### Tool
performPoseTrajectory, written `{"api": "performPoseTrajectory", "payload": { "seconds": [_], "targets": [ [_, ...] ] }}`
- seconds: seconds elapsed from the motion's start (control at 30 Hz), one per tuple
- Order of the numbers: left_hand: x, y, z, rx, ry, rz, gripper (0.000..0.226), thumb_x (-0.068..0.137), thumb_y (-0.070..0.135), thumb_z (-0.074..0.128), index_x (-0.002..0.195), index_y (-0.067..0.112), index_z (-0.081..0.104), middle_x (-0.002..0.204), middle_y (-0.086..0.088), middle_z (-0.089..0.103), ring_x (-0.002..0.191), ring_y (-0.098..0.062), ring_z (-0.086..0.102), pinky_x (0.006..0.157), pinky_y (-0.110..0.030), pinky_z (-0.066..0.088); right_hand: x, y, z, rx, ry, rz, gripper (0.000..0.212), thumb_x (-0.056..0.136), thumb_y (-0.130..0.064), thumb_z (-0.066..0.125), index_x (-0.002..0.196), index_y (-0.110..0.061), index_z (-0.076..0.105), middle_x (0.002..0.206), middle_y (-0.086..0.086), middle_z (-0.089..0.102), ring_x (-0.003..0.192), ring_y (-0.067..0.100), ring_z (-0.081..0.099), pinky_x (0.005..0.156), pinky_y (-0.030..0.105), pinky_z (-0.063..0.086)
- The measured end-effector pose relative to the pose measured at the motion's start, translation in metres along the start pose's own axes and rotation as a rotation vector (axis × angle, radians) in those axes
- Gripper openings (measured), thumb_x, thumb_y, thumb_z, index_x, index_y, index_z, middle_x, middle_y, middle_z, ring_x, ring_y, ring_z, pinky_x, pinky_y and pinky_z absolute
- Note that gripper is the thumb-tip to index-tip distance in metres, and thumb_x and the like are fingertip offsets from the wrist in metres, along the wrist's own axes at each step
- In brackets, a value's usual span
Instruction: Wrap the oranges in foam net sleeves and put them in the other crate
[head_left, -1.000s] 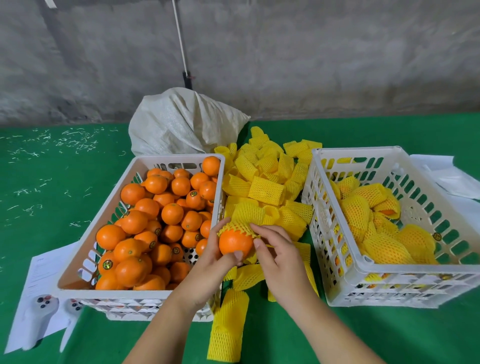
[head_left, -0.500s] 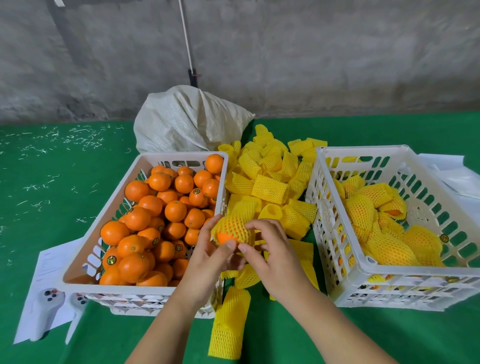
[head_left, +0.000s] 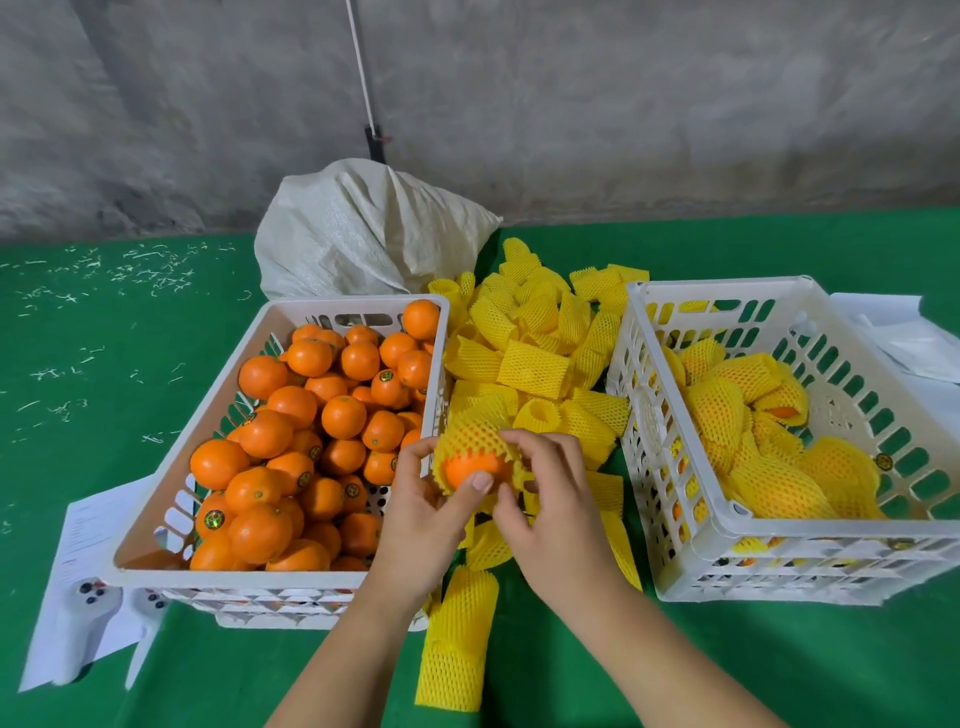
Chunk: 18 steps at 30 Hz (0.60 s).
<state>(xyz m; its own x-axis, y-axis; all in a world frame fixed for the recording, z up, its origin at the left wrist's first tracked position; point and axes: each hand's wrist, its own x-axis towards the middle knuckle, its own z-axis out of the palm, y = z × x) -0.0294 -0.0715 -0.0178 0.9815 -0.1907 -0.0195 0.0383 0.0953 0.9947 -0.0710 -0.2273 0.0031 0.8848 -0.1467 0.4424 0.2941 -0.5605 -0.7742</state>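
Between the two crates I hold one orange (head_left: 470, 469) with a yellow foam net sleeve (head_left: 467, 428) covering most of it; only its near end shows bare. My left hand (head_left: 423, 514) grips the orange from the left, thumb on its bare end. My right hand (head_left: 550, 512) pinches the sleeve's right edge. The white crate on the left (head_left: 171, 470) is full of bare oranges (head_left: 311, 431). The white crate on the right (head_left: 727, 519) holds several sleeved oranges (head_left: 758, 436). A heap of loose sleeves (head_left: 540, 343) lies between the crates.
A white woven sack (head_left: 363, 239) lies behind the left crate against the grey wall. One empty sleeve (head_left: 457, 639) lies near the table's front. Papers (head_left: 78, 566) stick out under the left crate, and white sheets (head_left: 904, 338) lie beyond the right crate. Green cloth covers the table.
The sleeve has been drawn down from the orange's top to cover most of it. Both hands stayed at the same spot between the crates.
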Motion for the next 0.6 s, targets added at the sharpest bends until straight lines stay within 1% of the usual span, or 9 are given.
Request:
{"api": "performPoseTrajectory", "payload": {
  "seconds": [0.07,0.17,0.23,0.3,0.33,0.4,0.47,0.53,0.6],
  "targets": [
    [-0.002,0.000,-0.002,0.051,-0.079,0.012,0.069,0.084,0.050,0.088,0.138,0.041,0.046,0.110,-0.005,0.076,0.083,-0.013,0.073,0.066,-0.023,0.057,0.001,0.002,0.000,0.059,0.013,0.049,0.041,0.098,-0.014,0.059,0.136,-0.029,0.057,0.130,-0.014,0.041,0.119,0.000,0.049,0.082,0.012,0.052],
    [-0.003,0.002,-0.004,0.124,-0.142,0.038,0.080,0.089,0.045,0.085,0.153,0.043,0.038,0.115,0.000,0.072,0.082,-0.015,0.070,0.069,-0.028,0.057,0.006,0.005,-0.007,0.007,0.040,-0.032,0.036,0.099,-0.014,0.052,0.130,-0.024,0.066,0.123,-0.013,0.048,0.113,0.000,0.053,0.081,0.011,0.051],
    [-0.002,0.001,-0.004,0.128,-0.150,0.075,0.077,0.091,0.039,0.084,0.154,0.040,0.040,0.130,0.000,0.069,0.107,-0.020,0.072,0.085,-0.036,0.061,0.010,0.007,-0.011,-0.053,0.076,-0.086,0.030,0.100,-0.015,0.052,0.122,-0.018,0.071,0.117,-0.010,0.053,0.105,0.007,0.058,0.078,0.022,0.054],
    [-0.001,-0.001,-0.006,0.213,-0.117,0.123,0.074,0.090,0.041,0.085,0.151,0.039,0.044,0.146,0.005,0.059,0.133,-0.019,0.060,0.105,-0.045,0.056,0.009,0.004,-0.012,-0.087,0.114,-0.184,0.027,0.101,-0.018,0.050,0.111,-0.012,0.074,0.110,-0.005,0.055,0.096,0.011,0.061,0.073,0.028,0.055],
    [0.000,-0.001,-0.006,0.284,-0.086,0.137,0.074,0.087,0.046,0.085,0.149,0.041,0.045,0.150,0.008,0.054,0.140,-0.016,0.054,0.110,-0.047,0.052,0.008,0.002,-0.012,-0.092,0.118,-0.238,0.026,0.102,-0.020,0.051,0.107,-0.011,0.075,0.108,-0.003,0.055,0.093,0.013,0.062,0.071,0.029,0.056],
    [-0.001,0.000,-0.006,0.305,-0.066,0.145,0.072,0.084,0.049,0.086,0.145,0.042,0.047,0.145,0.010,0.056,0.137,-0.015,0.055,0.109,-0.048,0.052,0.002,-0.002,-0.008,-0.110,0.107,-0.315,0.020,0.101,-0.018,0.056,0.103,-0.010,0.074,0.105,0.001,0.056,0.093,0.018,0.062,0.073,0.032,0.055],
    [-0.003,0.001,-0.005,0.263,-0.071,0.156,0.067,0.086,0.047,0.085,0.142,0.038,0.048,0.135,0.013,0.064,0.126,-0.011,0.063,0.101,-0.039,0.058,-0.001,-0.001,-0.004,-0.152,0.107,-0.322,0.017,0.095,-0.015,0.061,0.106,-0.012,0.074,0.107,0.001,0.056,0.098,0.021,0.060,0.077,0.031,0.054],
    [-0.005,0.003,-0.004,0.211,-0.058,0.159,0.065,0.086,0.047,0.085,0.140,0.034,0.051,0.131,0.014,0.066,0.122,-0.011,0.066,0.096,-0.030,0.058,-0.001,0.000,-0.002,-0.146,0.086,-0.217,0.028,0.093,-0.016,0.062,0.120,-0.014,0.069,0.119,-0.001,0.052,0.110,0.020,0.057,0.084,0.027,0.054],
    [-0.005,0.003,-0.005,0.126,-0.035,0.136,0.066,0.083,0.047,0.088,0.137,0.033,0.053,0.129,0.013,0.066,0.120,-0.013,0.068,0.093,-0.028,0.059,0.001,0.003,-0.003,-0.096,0.054,-0.093,0.044,0.092,-0.016,0.061,0.136,-0.018,0.060,0.130,-0.005,0.048,0.120,0.015,0.053,0.092,0.018,0.048]
  ]
}}
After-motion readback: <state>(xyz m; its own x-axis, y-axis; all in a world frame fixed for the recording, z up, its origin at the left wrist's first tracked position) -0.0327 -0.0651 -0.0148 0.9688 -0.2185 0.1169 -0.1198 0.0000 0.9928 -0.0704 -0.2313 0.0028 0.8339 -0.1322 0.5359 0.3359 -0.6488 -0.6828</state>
